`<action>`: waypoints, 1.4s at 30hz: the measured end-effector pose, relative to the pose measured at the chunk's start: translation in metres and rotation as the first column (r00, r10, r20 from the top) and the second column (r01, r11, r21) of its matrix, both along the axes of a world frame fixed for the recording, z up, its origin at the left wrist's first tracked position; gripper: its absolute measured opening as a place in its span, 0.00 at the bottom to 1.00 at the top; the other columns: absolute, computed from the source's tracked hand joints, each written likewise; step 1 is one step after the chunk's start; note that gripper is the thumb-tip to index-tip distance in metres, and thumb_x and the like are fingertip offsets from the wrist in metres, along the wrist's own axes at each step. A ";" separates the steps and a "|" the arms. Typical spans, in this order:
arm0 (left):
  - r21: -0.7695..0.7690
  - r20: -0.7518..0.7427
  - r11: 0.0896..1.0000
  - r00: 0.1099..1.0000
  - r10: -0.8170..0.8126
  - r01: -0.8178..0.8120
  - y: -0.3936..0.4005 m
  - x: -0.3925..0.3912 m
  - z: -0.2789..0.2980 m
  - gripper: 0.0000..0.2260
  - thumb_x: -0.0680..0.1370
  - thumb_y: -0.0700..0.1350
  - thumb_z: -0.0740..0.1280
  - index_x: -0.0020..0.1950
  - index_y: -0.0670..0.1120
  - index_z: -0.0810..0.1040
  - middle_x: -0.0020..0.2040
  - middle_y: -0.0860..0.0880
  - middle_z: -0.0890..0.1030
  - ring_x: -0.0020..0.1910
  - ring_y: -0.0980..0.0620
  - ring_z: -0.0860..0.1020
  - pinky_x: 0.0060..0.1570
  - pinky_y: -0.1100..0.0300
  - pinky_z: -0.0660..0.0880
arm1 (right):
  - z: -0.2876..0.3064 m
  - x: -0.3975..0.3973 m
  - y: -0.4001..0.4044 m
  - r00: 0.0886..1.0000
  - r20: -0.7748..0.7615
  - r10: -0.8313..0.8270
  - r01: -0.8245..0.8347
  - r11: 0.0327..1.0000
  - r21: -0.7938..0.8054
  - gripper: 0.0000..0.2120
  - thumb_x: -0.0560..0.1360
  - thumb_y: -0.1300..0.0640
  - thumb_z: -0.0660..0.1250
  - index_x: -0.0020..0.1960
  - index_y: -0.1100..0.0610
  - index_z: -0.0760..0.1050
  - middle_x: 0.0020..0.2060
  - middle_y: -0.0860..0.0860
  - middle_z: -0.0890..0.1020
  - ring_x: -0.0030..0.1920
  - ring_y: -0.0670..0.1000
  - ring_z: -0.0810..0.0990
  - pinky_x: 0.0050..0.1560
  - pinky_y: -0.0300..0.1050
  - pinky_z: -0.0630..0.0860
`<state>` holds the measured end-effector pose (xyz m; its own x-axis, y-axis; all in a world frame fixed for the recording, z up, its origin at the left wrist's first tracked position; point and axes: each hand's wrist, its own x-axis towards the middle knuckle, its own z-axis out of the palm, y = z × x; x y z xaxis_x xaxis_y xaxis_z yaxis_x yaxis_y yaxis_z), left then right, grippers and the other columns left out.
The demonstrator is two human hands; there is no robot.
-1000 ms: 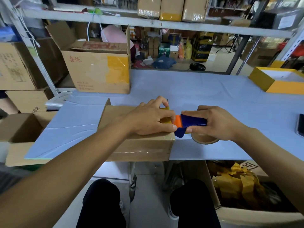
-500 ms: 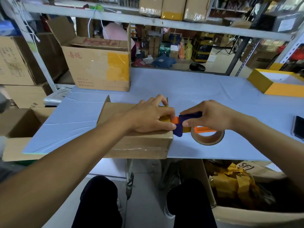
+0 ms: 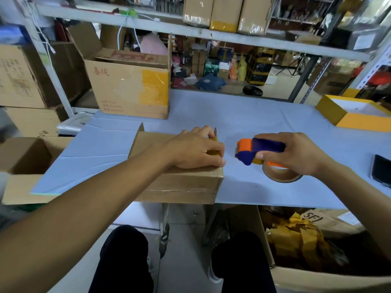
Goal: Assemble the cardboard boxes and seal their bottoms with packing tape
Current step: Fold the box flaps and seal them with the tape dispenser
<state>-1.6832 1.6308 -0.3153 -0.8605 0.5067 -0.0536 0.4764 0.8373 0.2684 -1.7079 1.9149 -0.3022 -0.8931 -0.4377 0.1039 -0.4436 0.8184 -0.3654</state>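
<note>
**One head camera, looking forward and down**

You are wearing the only camera on your head, and it is facing forward and tilting down over the table (image 3: pixel 254 123). It is sitting close, so both your forearms are filling the lower frame and your knees are showing below the table edge. Its wide angle is also taking in the shelving (image 3: pixel 211 37) beyond.

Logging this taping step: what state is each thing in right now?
Small box: flaps closed, lying on the table edge.
Left hand: pressing the box top.
Right hand: gripping the tape dispenser, clear of the box.
Big box: flaps open.
Yellow box: open.
</note>
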 end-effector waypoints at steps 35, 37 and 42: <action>0.499 0.116 0.772 0.913 0.392 -0.394 -0.031 0.035 0.016 0.12 0.76 0.44 0.69 0.33 0.42 0.78 0.31 0.51 0.78 0.31 0.57 0.75 0.33 0.63 0.69 | 0.008 0.035 -0.018 0.993 -0.024 0.112 -0.114 0.943 -0.314 0.26 0.69 0.43 0.70 0.67 0.42 0.73 0.49 0.45 0.80 0.47 0.43 0.78 0.42 0.31 0.71; 0.405 0.100 0.821 0.912 0.398 -0.403 -0.034 0.037 0.011 0.12 0.75 0.47 0.69 0.31 0.47 0.78 0.31 0.53 0.79 0.34 0.57 0.76 0.36 0.61 0.69 | 0.000 0.035 -0.013 0.993 0.001 0.117 -0.111 0.950 -0.292 0.26 0.69 0.42 0.71 0.66 0.41 0.73 0.49 0.46 0.80 0.47 0.44 0.78 0.42 0.33 0.72; 0.316 0.068 0.821 0.875 0.480 -0.475 -0.029 0.036 0.012 0.13 0.74 0.49 0.68 0.35 0.41 0.81 0.36 0.45 0.83 0.40 0.48 0.80 0.35 0.59 0.66 | -0.010 0.028 -0.016 0.993 0.030 0.115 -0.099 0.943 -0.317 0.27 0.69 0.41 0.71 0.67 0.41 0.73 0.50 0.44 0.81 0.49 0.44 0.79 0.46 0.38 0.74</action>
